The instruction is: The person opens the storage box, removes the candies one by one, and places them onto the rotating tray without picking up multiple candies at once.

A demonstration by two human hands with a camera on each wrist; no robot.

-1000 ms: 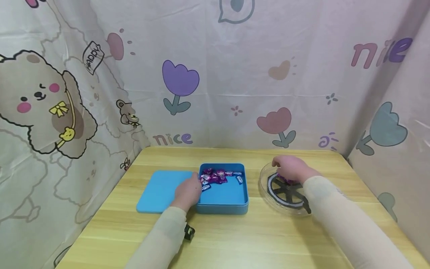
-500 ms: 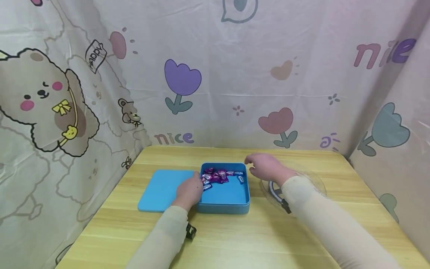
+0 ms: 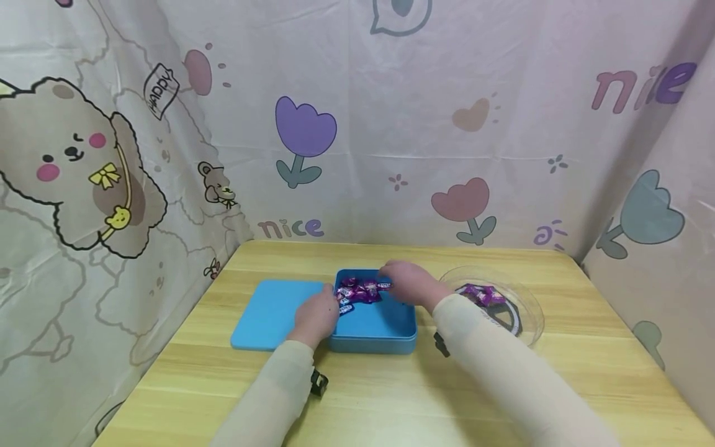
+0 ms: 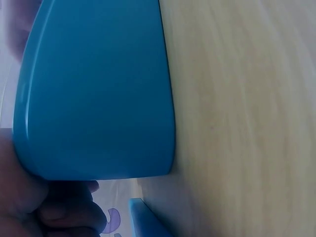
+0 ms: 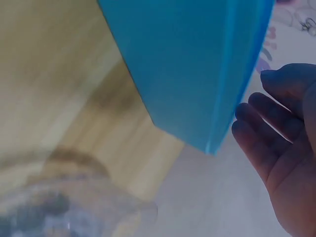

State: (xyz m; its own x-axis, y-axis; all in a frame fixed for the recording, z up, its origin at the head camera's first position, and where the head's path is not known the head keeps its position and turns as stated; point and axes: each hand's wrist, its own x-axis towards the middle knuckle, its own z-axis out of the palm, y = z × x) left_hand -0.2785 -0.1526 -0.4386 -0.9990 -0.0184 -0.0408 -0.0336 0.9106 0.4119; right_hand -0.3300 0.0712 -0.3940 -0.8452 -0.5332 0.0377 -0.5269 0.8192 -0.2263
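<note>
A blue rectangular box (image 3: 373, 345) stands uncovered on the table, several purple- and blue-wrapped candies (image 3: 357, 290) lying along its far and left sides. At the box's left wall my left hand (image 3: 316, 316) grips the edge; in the left wrist view its fingers (image 4: 74, 212) curl beside the box corner. Over the far right part of the box reaches my right hand (image 3: 412, 283). The right wrist view shows its fingers (image 5: 259, 136) loosely bent near the rim, with no candy visible between them. A clear round dish (image 3: 535, 304) to the right holds several purple candies (image 3: 485, 294).
The flat blue lid (image 3: 268, 316) lies left of the box on the wooden table (image 3: 385, 403). Inside the dish there is a dark, wheel-like pattern (image 3: 511, 316). A printed curtain (image 3: 391, 124) closes off the back and sides.
My right hand has moved left from above the clear dish to over the blue box, uncovering the purple candies in the dish. My left hand has stayed at the box's left wall.
</note>
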